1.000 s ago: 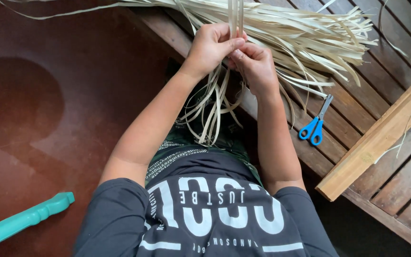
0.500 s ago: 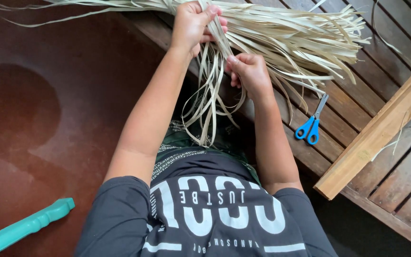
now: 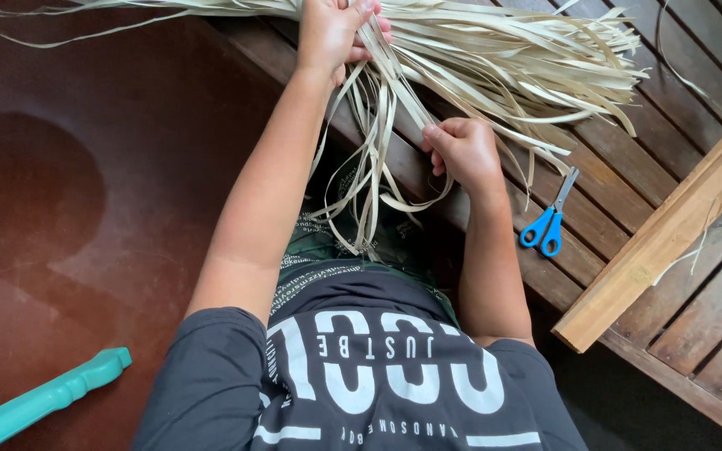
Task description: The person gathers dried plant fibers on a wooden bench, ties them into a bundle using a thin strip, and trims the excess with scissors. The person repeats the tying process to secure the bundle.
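While the hands work apart, the legend reads as follows.
Change: since a second ago the left hand [image 3: 333,33] has risen to the top edge, and the right hand [image 3: 461,150] has dropped lower; before, both met at one point.
Left hand: fingers closed around a gathered bunch of strips.
Right hand: fingers pinching a few strands.
Strips [image 3: 495,50]: pale, flat, ribbon-like, fanned over the slatted wooden surface [image 3: 695,50], loose ends curling below.
Scissors [image 3: 550,219]: blue-handled, beside the right forearm.
Batten [image 3: 670,234]: light wood, straight-edged.
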